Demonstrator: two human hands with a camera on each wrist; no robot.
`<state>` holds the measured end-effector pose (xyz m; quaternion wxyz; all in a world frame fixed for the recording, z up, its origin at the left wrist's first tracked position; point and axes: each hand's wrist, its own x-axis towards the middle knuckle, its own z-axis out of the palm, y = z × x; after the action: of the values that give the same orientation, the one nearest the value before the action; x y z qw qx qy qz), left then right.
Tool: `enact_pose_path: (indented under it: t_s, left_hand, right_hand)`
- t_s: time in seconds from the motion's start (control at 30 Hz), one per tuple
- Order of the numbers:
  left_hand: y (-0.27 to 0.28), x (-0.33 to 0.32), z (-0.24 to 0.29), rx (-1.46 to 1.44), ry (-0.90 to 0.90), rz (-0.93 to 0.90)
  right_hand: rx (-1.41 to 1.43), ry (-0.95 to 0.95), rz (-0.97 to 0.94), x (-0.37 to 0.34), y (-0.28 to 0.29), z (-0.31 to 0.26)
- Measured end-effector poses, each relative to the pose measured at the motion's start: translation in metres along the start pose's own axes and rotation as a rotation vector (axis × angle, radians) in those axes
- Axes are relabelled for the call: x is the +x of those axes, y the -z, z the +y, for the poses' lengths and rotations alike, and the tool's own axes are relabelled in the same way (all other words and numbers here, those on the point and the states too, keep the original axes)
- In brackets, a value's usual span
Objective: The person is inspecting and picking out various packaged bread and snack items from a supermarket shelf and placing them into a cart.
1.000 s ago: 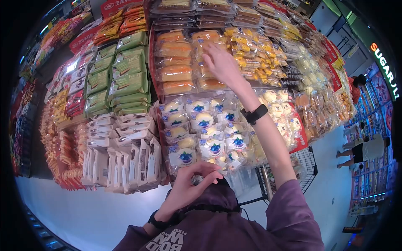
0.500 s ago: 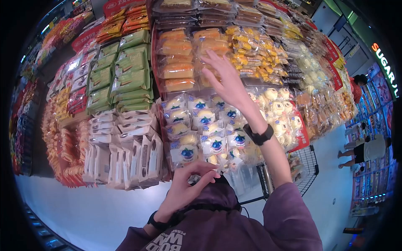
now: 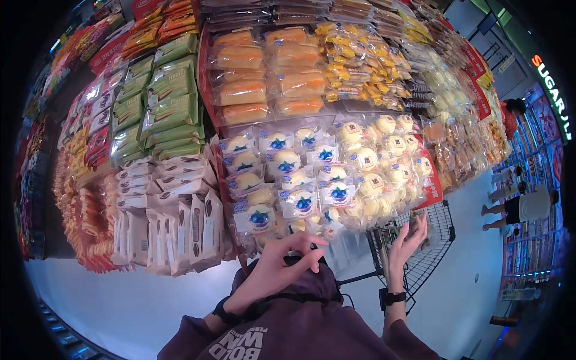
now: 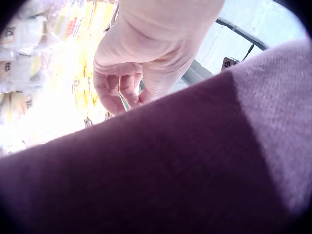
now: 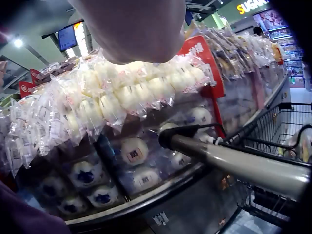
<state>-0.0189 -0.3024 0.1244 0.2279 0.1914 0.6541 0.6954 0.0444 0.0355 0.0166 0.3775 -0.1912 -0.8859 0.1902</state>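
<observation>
Pale shop floor (image 3: 120,294); curved counter (image 5: 180,209) stocked with wrapped snacks. Left hand (image 3: 278,260): fingers loosely curled, empty, beside blueberry-print cakes (image 3: 259,219) at near centre. Right hand (image 3: 405,245): empty, fingers relaxed, by shopping cart (image 3: 440,237), near right. Orange-topped buns (image 3: 243,93): far centre. Green packets (image 3: 171,108): far left. Cream-coloured cakes (image 3: 366,159): right of blueberry-print cakes.

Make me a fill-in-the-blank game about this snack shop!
1. The wide packets directly left of the orange-topped breads have ____ wrappers.
2. The blue fruit pictured on the packs in front of those breads is the ____.
3. In the head view, the hand overlapping the wire cart is the person's ____ one.
4. The glowing sign at the upper right begins with the letter ____.

Missing words: green; blueberry; right; S.
</observation>
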Motion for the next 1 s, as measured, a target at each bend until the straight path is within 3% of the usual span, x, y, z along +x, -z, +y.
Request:
enact_pose_path:
  t_s: [0.1,0.17,0.27,0.37,0.47,0.57,0.67,0.77,0.83,0.93,1.0]
  left_hand:
    - [-0.009,0.007,-0.001,-0.039,0.059,-0.079]
    - [-0.015,0.011,0.008,0.001,0.093,-0.122]
    - [-0.026,0.018,-0.001,0.056,0.016,-0.159]
    - [-0.034,0.022,0.0,0.094,0.052,-0.217]
    - [-0.046,0.029,0.002,0.028,0.046,-0.318]
    - [-0.058,0.034,0.009,0.001,-0.09,-0.394]
    - [-0.076,0.043,0.014,0.048,-0.051,-0.516]
    - [-0.102,0.055,0.007,0.112,-0.153,-0.601]
    - [-0.121,0.064,0.006,0.086,-0.185,-0.667]
    - [-0.179,0.085,-0.053,-0.088,-0.327,-0.679]
    - [-0.214,0.094,-0.087,0.198,-0.353,-0.635]
  right_hand:
    - [-0.202,-0.177,-0.036,-0.063,0.008,0.069]
    - [-0.327,-0.281,-0.158,-0.11,0.011,0.114]
    - [-0.173,-0.644,-0.393,-0.128,0.022,0.119]
    - [-0.21,-0.442,-0.599,-0.125,0.023,0.131]
    - [-0.254,-0.474,-0.615,-0.118,0.021,0.12]
    - [-0.272,-0.451,-0.666,-0.115,0.021,0.119]
    - [-0.299,-0.381,-0.645,-0.124,0.018,0.137]
    - [-0.146,0.004,-0.457,-0.156,0.01,0.193]
    - [-0.111,0.081,-0.418,-0.173,0.02,0.213]
    - [-0.125,0.029,-0.459,-0.178,0.032,0.212]
    - [-0.139,-0.009,-0.486,-0.18,0.041,0.208]
